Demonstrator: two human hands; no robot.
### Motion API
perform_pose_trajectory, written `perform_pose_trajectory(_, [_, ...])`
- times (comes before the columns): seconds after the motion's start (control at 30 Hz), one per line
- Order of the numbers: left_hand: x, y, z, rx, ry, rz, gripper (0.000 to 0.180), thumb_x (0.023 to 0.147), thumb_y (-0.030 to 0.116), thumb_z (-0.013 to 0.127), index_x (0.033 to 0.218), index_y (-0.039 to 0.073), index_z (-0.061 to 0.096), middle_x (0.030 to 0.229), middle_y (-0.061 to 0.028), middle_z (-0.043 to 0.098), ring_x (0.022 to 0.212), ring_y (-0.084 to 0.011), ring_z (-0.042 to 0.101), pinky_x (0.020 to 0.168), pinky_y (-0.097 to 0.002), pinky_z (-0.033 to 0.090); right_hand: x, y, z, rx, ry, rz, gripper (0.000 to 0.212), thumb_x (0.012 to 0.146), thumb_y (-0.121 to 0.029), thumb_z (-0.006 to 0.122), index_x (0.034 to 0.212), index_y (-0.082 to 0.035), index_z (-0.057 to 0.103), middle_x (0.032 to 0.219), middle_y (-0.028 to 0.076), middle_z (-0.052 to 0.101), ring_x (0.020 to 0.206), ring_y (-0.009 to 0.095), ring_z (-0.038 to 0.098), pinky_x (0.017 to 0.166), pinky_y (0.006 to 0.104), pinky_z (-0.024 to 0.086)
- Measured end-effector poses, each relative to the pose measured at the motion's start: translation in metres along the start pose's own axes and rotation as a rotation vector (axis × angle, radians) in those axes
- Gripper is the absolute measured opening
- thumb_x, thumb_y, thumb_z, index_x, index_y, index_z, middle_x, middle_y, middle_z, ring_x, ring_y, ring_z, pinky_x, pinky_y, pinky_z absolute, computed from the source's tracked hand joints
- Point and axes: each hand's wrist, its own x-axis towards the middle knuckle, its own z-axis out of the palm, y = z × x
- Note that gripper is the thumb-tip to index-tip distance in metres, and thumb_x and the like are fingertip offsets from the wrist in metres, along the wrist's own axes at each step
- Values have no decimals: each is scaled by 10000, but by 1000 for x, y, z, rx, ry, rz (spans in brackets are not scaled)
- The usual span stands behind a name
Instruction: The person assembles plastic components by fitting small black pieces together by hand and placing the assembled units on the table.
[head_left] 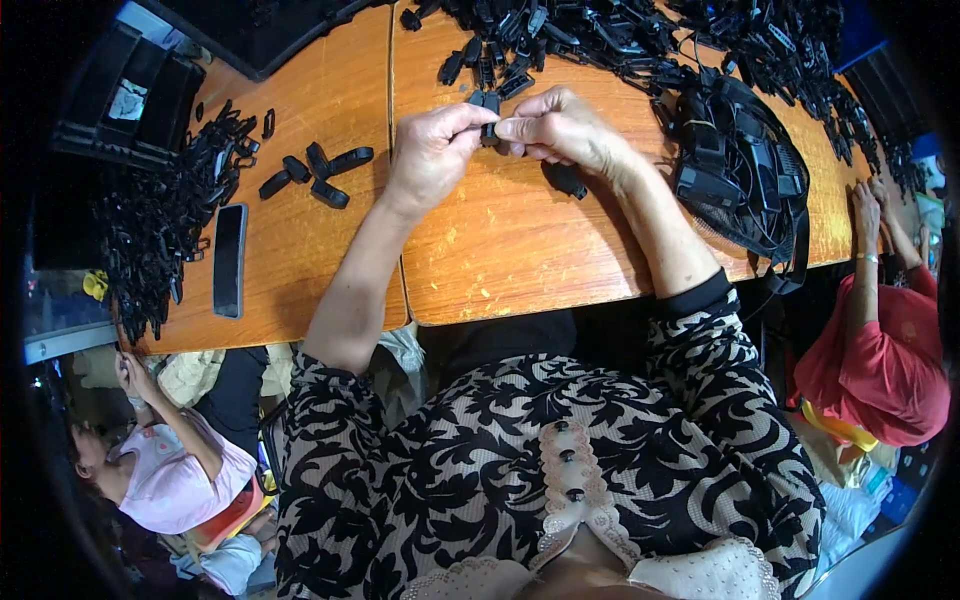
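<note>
My left hand (432,150) and my right hand (570,132) meet over the wooden table (500,240), both closed in a pinch. Between their fingertips is a small black plastic piece (489,134); the fingers partly cover it, so its exact kind is unclear. Just beyond the fingertips, more dark pieces (487,100) lie on the wood. Under my right hand rests another black piece (566,180). To the left of my left hand, several black loop-shaped pieces (318,158) lie in a loose group.
Heaps of black plastic parts cover the far side (590,40) and left side (150,220) of the table. A phone (229,260) lies at left. A black mesh bag with straps (745,170) sits at right. Co-workers sit left (180,470) and right (880,350).
</note>
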Motion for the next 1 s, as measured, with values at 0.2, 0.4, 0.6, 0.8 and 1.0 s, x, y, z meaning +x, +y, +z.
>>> perform_pose_trajectory(0.2, [7,6,2,151,42,65,288,801,-138,549,955,29,727,913,-87,742,811,-161,701,721,-266,545,7,6,18,-168,251,-119,312,808,-281,768,640,-32,684,577,9,575,572,105,515,548,305,422])
perform_pose_trajectory(0.4, [12,9,5,92,5,-18,318,818,-157,548,1053,1,694,944,-48,711,866,-101,656,784,-238,525,10,7,6,-24,216,-133,283,803,-265,765,667,-25,701,600,18,594,587,102,525,553,289,418])
perform_pose_trajectory(0.6, [18,11,6,282,-23,93,293,821,-136,579,1065,-7,676,971,-105,717,904,-187,695,803,-296,551,4,0,-6,-11,159,-64,305,809,-292,780,655,-49,679,597,8,587,534,91,491,489,268,371])
perform_pose_trajectory(0.8, [16,19,9,403,-41,224,278,825,-123,592,1061,3,668,960,-102,717,888,-186,702,786,-302,555,2,9,-13,11,102,-27,293,824,-332,767,762,-67,661,608,12,607,485,77,472,439,240,326])
perform_pose_trajectory(1.0, [1,39,0,91,11,67,251,857,-121,560,1043,4,673,940,-87,722,871,-153,690,766,-280,547,-9,3,-9,136,-145,-105,425,887,-461,678,987,-48,693,827,64,704,562,66,562,425,183,353])
